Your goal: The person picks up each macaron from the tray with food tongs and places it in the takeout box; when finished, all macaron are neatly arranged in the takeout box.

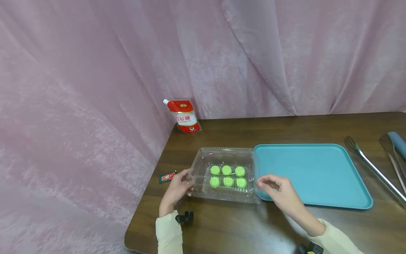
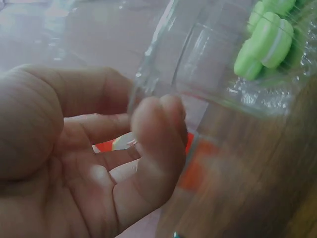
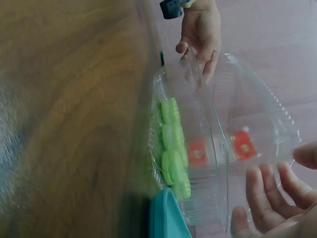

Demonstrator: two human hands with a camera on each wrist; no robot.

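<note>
A clear plastic clamshell box [image 1: 223, 194] holds two rows of green macarons [image 1: 226, 170]. Its lid [image 3: 262, 99] is raised at an angle over the base, as the right wrist view shows. My left hand [image 1: 178, 188] pinches the lid's left edge between thumb and fingers; the left wrist view has this hand [image 2: 99, 144] close up with the plastic between the fingertips. At the opposite side, my right hand [image 1: 280, 192] has thumb and fingers bent at the lid's right edge. The right wrist view shows those fingers [image 3: 270, 193] by the lid's corner.
A blue tray [image 1: 312, 176] lies right of the box, against its side. Metal tongs [image 1: 374, 167] and another blue-handled utensil [image 1: 396, 151] are farther right. A red sugar pouch [image 1: 185, 118] stands at the back left corner. Behind my left hand lies a small green packet [image 1: 167, 177].
</note>
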